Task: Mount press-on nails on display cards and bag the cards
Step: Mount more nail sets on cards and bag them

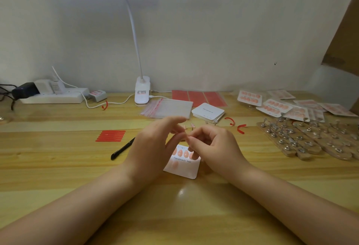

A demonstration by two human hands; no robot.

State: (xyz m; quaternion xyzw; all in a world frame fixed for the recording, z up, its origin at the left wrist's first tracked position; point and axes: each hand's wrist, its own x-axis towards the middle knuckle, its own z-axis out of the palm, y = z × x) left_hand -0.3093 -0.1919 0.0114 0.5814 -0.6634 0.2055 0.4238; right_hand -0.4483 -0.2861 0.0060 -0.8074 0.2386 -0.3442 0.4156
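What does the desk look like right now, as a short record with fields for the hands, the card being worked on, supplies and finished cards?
left hand: raised over the card, fingers loosely extended
right hand: fingers curled, fingertips meeting the left hand's; whether a nail is pinched cannot be told
display card: flat on the table, several pink nails on it, partly hidden
supplies: clear bags, blank card stack, red adhesive strips
finished cards: bagged, far right

Home craft desk: wooden table (58, 167), clip lamp (142, 91), power strip (54, 97).
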